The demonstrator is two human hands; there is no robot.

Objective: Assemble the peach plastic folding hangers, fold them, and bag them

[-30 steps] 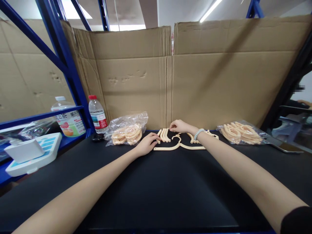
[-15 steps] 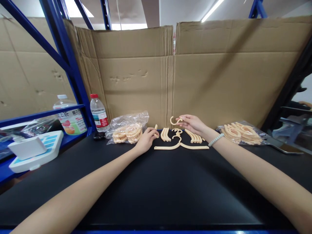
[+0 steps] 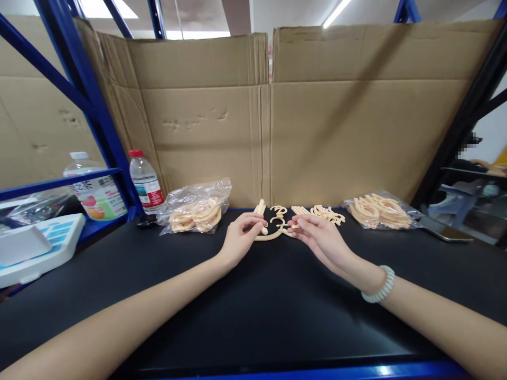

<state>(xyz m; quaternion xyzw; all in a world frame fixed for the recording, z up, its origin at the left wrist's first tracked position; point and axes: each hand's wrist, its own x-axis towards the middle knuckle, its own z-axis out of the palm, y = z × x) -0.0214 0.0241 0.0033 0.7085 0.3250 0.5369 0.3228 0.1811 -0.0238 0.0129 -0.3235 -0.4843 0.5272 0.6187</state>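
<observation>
My left hand [image 3: 238, 240] pinches a beige plastic hanger arm piece [image 3: 260, 227] just above the black table [image 3: 253, 316]. My right hand [image 3: 322, 238], with a pale bead bracelet on its wrist, pinches a small beige hook piece [image 3: 292, 224] close to it. The two hands nearly meet, and a curved beige hanger part [image 3: 271, 236] shows between them. Behind the hands lie loose beige hooks [image 3: 279, 211], a few straight pieces [image 3: 260, 206] and a small pile of curved pieces [image 3: 327, 214].
Two clear bags of beige parts lie at the back, the left bag [image 3: 196, 210] and the right bag [image 3: 378, 211]. A water bottle [image 3: 144, 182] stands by the blue rack post [image 3: 95, 116]. A white device [image 3: 35, 245] sits at left, a phone [image 3: 447, 230] at right. Cardboard [image 3: 261, 126] walls the back.
Both hands have drawn back from the row of parts toward me. The right hand, which lifted a hook half a second ago, now holds it next to the left hand's piece.
</observation>
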